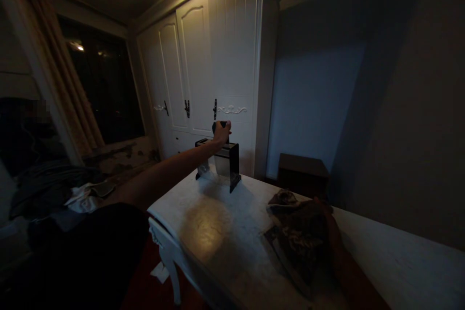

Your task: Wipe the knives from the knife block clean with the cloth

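Observation:
My left hand [221,132] reaches across to the far end of the white table [250,213], its fingers closed on a small dark object whose kind I cannot make out. That object is at the top of a black-framed stand [234,167] with pale, see-through-looking panels, which stands upright on the table. Nearer to me lies a dark shoe [300,232] with laces, dimly lit. My right hand [329,220] grips the shoe along its right side; most of its fingers are in shadow or behind the shoe.
Beyond the table rises a white wardrobe [232,58] with dark handles. A dark low cabinet [303,167] stands behind the table by the wall. Dark clothing [47,184] is piled at the left, under a curtain [69,68]. White paper [160,272] lies on the red floor.

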